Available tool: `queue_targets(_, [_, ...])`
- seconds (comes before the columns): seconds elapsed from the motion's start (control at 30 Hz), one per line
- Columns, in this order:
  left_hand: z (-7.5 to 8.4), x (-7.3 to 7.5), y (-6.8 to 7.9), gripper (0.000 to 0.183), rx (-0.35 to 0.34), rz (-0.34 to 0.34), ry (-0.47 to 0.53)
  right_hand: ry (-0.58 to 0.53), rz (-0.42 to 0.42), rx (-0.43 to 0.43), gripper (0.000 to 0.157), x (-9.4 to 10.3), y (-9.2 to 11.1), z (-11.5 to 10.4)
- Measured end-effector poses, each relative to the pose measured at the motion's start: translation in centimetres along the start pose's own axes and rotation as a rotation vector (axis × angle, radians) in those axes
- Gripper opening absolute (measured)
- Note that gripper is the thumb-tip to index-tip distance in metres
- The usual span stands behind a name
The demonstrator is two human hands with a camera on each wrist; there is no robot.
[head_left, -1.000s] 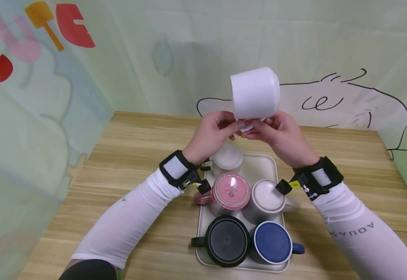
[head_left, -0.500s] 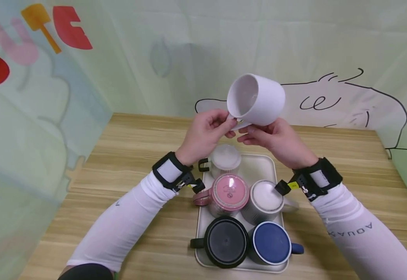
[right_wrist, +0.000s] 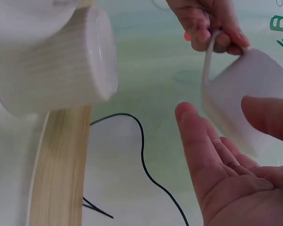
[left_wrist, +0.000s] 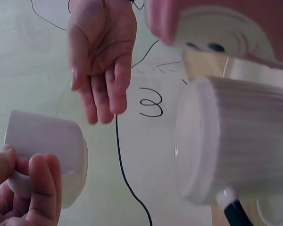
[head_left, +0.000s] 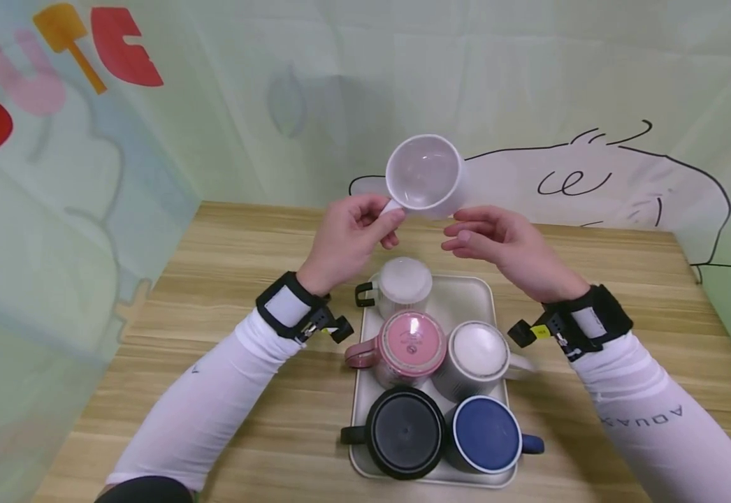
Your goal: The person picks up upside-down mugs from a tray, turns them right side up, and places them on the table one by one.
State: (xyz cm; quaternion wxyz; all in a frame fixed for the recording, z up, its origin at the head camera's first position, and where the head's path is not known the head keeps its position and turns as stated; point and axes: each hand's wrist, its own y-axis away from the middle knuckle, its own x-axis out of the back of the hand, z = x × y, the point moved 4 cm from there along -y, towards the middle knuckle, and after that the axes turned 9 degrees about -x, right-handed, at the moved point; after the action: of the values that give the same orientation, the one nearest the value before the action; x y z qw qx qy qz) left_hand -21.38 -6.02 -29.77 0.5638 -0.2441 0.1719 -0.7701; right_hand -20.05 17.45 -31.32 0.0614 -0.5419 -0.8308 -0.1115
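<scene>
My left hand (head_left: pixel 353 237) pinches the handle of a white mug (head_left: pixel 425 175), held up above the far end of the tray. The mug's open mouth tilts toward the head camera and shows a bare inside. Beside the mug, on its right, my right hand (head_left: pixel 504 248) is spread with relaxed fingers and holds nothing. In the right wrist view its open palm (right_wrist: pixel 240 193) faces the white mug (right_wrist: pixel 245 94), which hangs from the left hand's fingers. The left wrist view shows the left fingers (left_wrist: pixel 42 183) curled at the mug's handle side.
Upside-down mugs stand on a pale tray (head_left: pixel 466 297): a whitish mug with a black handle (head_left: pixel 405 283), a pink mug (head_left: pixel 412 346), a ribbed white mug (head_left: pixel 479 356), a black mug (head_left: pixel 406 433) and a blue mug (head_left: pixel 488 434). A printed curtain (head_left: pixel 315 91) rises behind the wooden table (head_left: pixel 265 251).
The white mug has turned from lying sideways to mouth toward the camera and shifted left with the left hand. My right hand has let go of the mug and moved slightly right.
</scene>
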Motion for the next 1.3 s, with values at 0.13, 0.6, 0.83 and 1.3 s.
queue_targets(0.13, [-0.3,1.4,0.3,0.019,0.021,0.056,-0.014,0.08,0.04,-0.003,0.052,1.0,0.7,0.0])
queue_targets(0.6, [-0.7,6.5,1.6,0.027,0.07,0.157,-0.153,0.448,0.214,0.058,0.049,3.6,3.2,0.7])
queue_targets(0.83, [-0.9,8.3,2.8,0.03,0.106,0.19,-0.244,0.589,0.274,0.174,0.051,4.6,4.1,1.7])
queue_targets(1.3, [-1.8,11.7,5.3,0.03,0.213,0.248,-0.359,0.808,0.337,0.252,0.064,6.4,6.4,4.5])
